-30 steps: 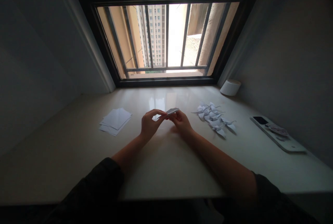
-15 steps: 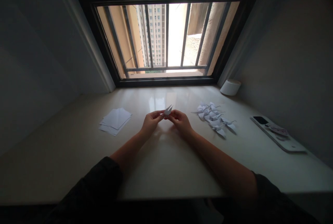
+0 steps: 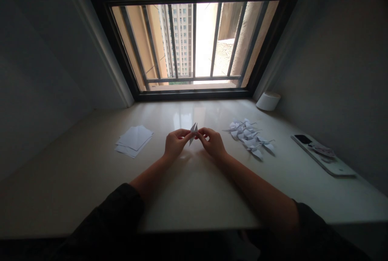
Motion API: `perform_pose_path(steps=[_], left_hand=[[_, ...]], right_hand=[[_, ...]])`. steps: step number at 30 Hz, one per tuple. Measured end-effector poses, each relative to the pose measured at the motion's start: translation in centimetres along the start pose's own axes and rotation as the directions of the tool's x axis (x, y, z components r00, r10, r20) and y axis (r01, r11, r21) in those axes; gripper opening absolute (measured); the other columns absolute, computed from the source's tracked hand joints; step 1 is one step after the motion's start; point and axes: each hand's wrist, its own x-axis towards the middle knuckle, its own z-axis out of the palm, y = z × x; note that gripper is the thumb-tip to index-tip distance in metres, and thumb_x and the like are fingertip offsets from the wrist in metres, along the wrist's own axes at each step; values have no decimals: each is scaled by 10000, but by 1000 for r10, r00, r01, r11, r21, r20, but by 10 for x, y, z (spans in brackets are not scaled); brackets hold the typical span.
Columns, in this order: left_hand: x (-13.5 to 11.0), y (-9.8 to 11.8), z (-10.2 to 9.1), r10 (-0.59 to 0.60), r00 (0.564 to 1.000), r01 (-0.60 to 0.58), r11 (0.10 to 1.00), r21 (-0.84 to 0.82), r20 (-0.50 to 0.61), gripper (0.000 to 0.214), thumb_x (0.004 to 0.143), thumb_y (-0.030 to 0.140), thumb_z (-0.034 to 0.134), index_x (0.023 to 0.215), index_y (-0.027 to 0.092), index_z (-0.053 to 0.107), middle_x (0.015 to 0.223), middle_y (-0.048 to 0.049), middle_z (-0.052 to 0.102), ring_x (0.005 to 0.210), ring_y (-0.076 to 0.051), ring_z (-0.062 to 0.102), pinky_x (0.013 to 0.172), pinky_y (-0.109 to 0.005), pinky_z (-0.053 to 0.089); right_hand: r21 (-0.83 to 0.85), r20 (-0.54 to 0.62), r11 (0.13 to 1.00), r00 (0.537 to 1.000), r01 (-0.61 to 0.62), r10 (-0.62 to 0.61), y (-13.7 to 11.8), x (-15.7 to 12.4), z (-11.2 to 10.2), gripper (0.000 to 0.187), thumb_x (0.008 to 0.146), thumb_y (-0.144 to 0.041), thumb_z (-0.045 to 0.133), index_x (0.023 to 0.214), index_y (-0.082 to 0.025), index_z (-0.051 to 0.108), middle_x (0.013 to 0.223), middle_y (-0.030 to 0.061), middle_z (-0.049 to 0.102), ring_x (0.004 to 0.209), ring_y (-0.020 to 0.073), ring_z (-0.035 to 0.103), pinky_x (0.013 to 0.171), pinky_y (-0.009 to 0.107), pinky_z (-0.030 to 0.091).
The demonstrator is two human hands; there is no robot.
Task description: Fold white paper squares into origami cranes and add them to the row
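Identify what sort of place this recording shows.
Probably a room in a home, though an office is possible: a barred window looks out on a tall building, and a phone lies on the pale countertop below the window.

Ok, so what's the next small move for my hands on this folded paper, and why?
I'd probably steady the folded paper with your left hand and gently ease its upper tips apart with your right hand: both hands pinch it, and those tips stand close together, while the folded birds on the right have thin tips sticking outward.
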Motion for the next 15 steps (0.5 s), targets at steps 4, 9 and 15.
perform_pose_path(steps=[4,9,15], left_hand=[[1,-2,1,-34,999,33,990,-136,-4,323,673,426,699,838,148,716,832,-90,724,810,-219,670,756,-324,502],[3,-4,1,-76,997,81,979,-187,33,333,638,430,727,802,140,710,804,-89,722,780,-213,669,743,-326,505],[4,0,-1,-104,980,134,975,-178,170,330,624,429,737,806,154,724,817,-77,724,786,-214,662,744,-321,496]], right_hand=[[63,20,997,999,-43,41,-1,0,1,211,827,-363,548,709,-231,664,691,12,691,668,178,610,670,313,441],[271,-5,950,987,-153,160,9,1,7,222,741,-426,640,781,-209,663,708,27,690,689,192,641,639,303,455],[371,20,905,977,-206,214,16,3,9,253,699,-449,668,762,-205,688,763,41,694,745,208,632,665,323,477]])
